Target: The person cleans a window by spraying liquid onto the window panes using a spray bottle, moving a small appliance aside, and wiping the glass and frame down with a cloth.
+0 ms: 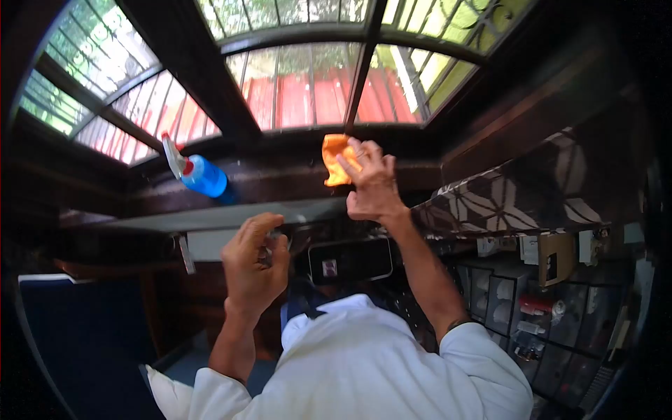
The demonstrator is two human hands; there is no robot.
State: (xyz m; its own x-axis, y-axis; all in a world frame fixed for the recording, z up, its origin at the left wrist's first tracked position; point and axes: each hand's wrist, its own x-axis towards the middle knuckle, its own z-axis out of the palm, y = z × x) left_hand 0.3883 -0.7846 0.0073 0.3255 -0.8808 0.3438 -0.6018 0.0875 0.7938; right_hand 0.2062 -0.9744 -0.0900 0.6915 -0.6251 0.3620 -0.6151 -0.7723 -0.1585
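Observation:
An orange cloth (336, 159) lies against the dark wooden window sill (273, 171), below the central window bar. My right hand (374, 180) presses on its right side with the fingers spread. My left hand (257, 255) is raised in front of the sill, its fingers curled with a gap between them and the thumb, and nothing visible in it. A spray bottle (204, 176) with blue liquid and a red and white nozzle stands on the sill to the left of the cloth.
Barred window panes (294, 84) rise behind the sill. A patterned curtain (497, 189) hangs at the right, above a shelf unit with drawers (560, 329) and a cardboard box (558, 257). A dark, rounded rectangular object (360, 260) is below my hands.

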